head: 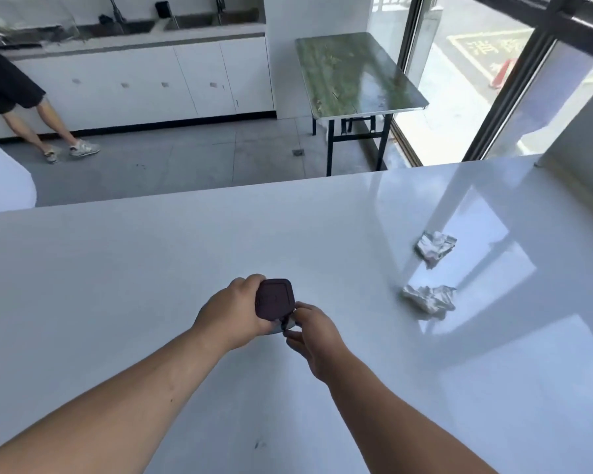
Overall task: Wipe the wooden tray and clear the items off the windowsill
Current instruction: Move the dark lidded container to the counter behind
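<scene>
A small dark brown square tray [275, 297] is held upright above the white table [151, 268], its face turned toward me. My left hand [233, 311] grips it from the left side. Against the tray's lower right edge, my right hand [310, 331] pinches a small crumpled white tissue [286, 325]. Two more crumpled tissues lie on the table to the right, one [435, 248] farther away and one [429, 298] nearer. The windowsill is not clearly in view.
A green folding table [353, 73] stands by the glass window [466, 80] beyond the white table. White cabinets with a sink counter [144, 73] line the far wall. A person's legs [45, 128] stand at the left by the counter. A white object [4, 179] sits at the left edge.
</scene>
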`<state>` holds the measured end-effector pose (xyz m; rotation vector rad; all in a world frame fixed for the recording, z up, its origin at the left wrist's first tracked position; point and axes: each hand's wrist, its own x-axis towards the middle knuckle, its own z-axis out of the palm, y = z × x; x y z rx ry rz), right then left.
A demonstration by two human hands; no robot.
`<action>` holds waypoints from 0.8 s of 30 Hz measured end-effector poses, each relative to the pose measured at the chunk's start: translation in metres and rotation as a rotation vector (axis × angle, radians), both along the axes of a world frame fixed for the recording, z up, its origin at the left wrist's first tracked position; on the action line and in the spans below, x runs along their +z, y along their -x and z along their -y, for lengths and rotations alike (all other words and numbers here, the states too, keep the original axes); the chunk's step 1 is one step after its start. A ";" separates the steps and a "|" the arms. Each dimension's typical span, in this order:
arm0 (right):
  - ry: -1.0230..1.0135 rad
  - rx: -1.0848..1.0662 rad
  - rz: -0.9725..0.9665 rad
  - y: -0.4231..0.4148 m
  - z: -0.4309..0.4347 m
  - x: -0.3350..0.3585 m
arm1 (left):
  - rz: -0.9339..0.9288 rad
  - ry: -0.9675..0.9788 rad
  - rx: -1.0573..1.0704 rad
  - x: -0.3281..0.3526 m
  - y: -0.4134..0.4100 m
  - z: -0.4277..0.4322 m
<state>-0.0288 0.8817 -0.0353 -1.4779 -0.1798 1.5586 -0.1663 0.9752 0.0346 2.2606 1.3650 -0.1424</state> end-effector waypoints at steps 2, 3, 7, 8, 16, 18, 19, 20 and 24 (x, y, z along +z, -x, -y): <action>0.003 -0.003 0.010 -0.008 -0.025 -0.014 | 0.001 0.005 0.021 -0.014 -0.010 -0.022; 0.010 -0.003 0.018 -0.010 -0.034 -0.021 | -0.001 0.015 0.030 -0.021 -0.013 -0.030; 0.065 0.040 0.076 -0.004 -0.044 -0.044 | -0.067 0.054 0.033 -0.047 -0.018 -0.044; 0.079 0.045 0.104 -0.001 -0.043 -0.048 | -0.082 0.050 0.027 -0.051 -0.016 -0.045; 0.135 0.137 0.867 -0.021 0.017 0.012 | -0.008 -0.063 -0.101 0.007 0.011 -0.049; 0.156 0.161 1.058 -0.031 0.040 0.048 | 0.041 -0.085 -0.166 0.032 0.008 -0.048; 0.171 0.155 1.153 -0.035 0.055 0.067 | 0.074 -0.100 -0.205 0.044 0.003 -0.046; 0.196 0.132 1.245 -0.039 0.074 0.088 | 0.114 -0.113 -0.253 0.055 -0.007 -0.040; 0.355 -0.025 1.544 -0.030 0.185 0.158 | 0.266 -0.094 -0.476 0.090 -0.057 0.022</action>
